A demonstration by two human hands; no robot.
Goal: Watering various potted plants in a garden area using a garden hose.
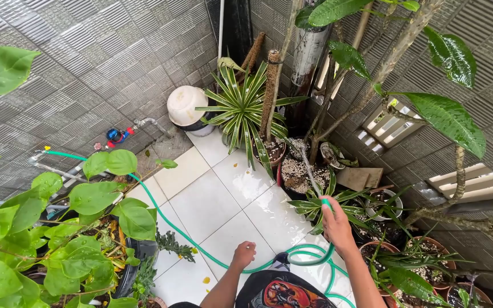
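Right hand (336, 219) — grip wrapped around green hose (172, 228) end, water spraying toward pebble-topped pot (300, 174) at 11 o'clock. Left hand (244, 254) — fingers curled shut, hose just beside it.

I count two hands, my left hand (245, 252) at six o'clock and my right hand (334, 218) at five. One green hose (189, 239) runs from nine o'clock down to six. One upturned white bucket (185, 105) sits at twelve. One striped spiky plant (241, 111) stands beside it. One wall tap (144, 122) shows at eleven.
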